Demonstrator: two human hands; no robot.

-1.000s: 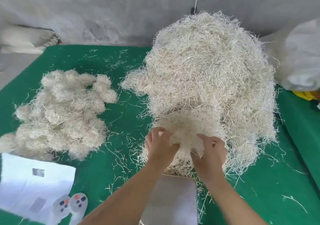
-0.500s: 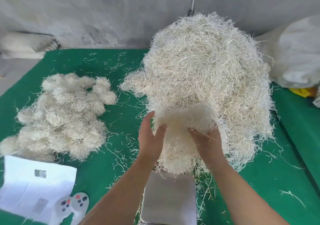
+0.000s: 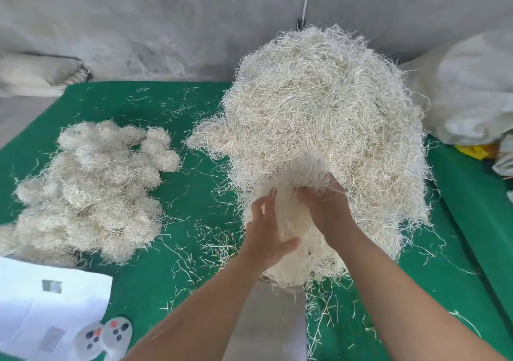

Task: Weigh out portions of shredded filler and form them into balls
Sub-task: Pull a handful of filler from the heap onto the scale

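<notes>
— Where's the portion right now?

— Between the two hands, lifted just above the silvery scale pan (image 3: 273, 313). The left hand (image 3: 265, 233) has its fingers spread and its palm pressed flat to the near-left side of the wad of filler (image 3: 291, 238). The right hand (image 3: 324, 208) is curled over the far-right side, fingers dug into it. So one presses, one grips.

— Which way does the wad run?

— Roughly up and away from the person, top end fluffing out past the right hand's knuckles. Both hands are on it, neither nearer; I'd guess the coming move is a roll between the palms.

— And beyond that?

— One big loose heap (image 3: 327, 127) directly behind the hands, touching the wad or nearly so. Off to the left of the green desk (image 3: 172, 274), one pile of finished balls (image 3: 88, 191), too tangled together to count. Nearer, one white paper (image 3: 52, 305) and two small remotes (image 3: 105, 335).
</notes>
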